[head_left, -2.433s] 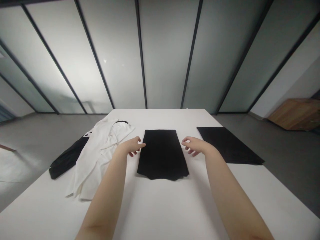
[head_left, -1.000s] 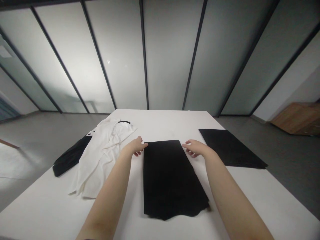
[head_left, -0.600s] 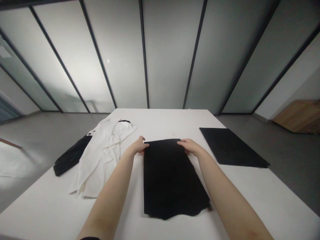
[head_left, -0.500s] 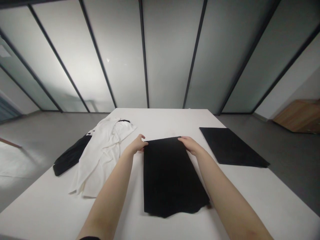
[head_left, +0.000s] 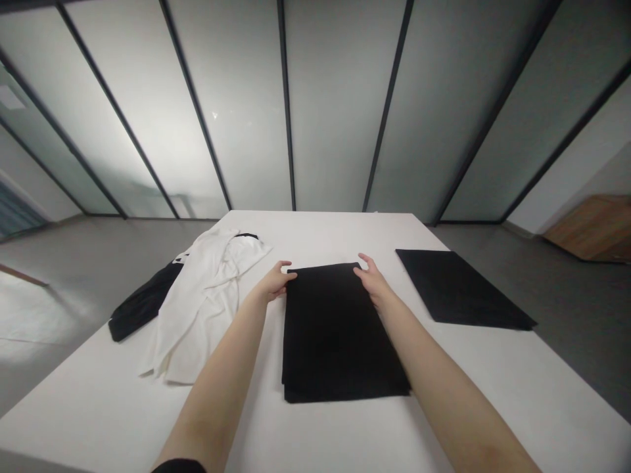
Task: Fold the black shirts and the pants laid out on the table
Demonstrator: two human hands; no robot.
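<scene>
Big picture first: a frosted glass wall [head_left: 335, 112] with dark frames runs across the back, and a long white table [head_left: 320, 226] takes up the middle of the view. Over on the left of that tabletop, a crumpled white garment [head_left: 194, 315] lies partly across a black garment [head_left: 142, 305], and off to the right, well apart, sits a flat black cloth [head_left: 461, 289]. Dead centre, right in front of the person, is the folded black garment [head_left: 342, 332], lying flat in a squared-up stack. It looks soft, light and limp, likely to slump if lifted by one end, so the two far corners or a hold beneath the whole stack look like the best bets. Now the hands: the left hand [head_left: 273, 281] curls at the far left corner, the right hand [head_left: 372, 279] sits at the far right corner with its thumb raised, spread the garment's width apart; whether either is pinching cloth, I can't tell.
</scene>
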